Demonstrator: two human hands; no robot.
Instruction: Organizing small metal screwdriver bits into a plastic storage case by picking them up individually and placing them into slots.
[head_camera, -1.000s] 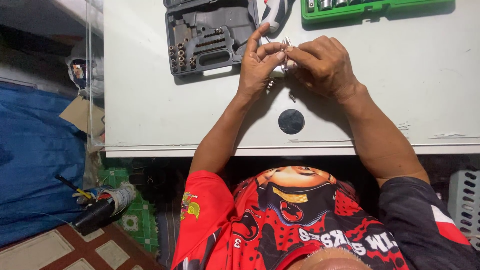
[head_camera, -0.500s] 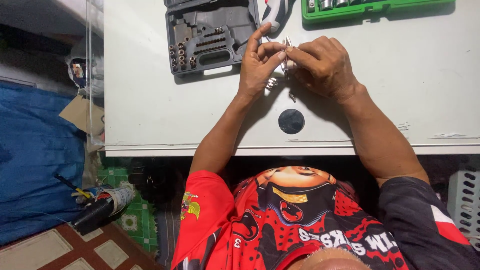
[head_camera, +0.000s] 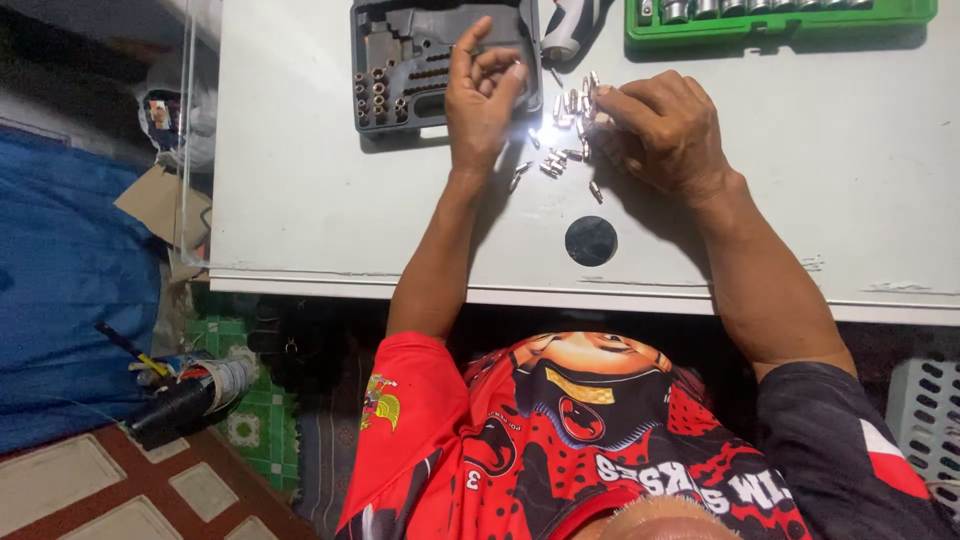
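Small silver metal screwdriver bits (head_camera: 560, 160) lie scattered on the white desk (head_camera: 350, 220), between the two hands and near the far edge; right hand (head_camera: 665, 130) has its grip pinched shut on a few of those bits at the fingertips (head_camera: 600, 98), just above the pile. Left hand (head_camera: 482, 95) is lifted to the left of the pile, fingers loosely curled, grip open and holding nothing visible, over the near-right corner of the open grey plastic bit case (head_camera: 420, 60). Outward: grey-white power screwdriver (head_camera: 567, 25) just right of the case, green socket tray (head_camera: 780, 15) at far right, round dark hole in the desk (head_camera: 591, 241) nearer the person.
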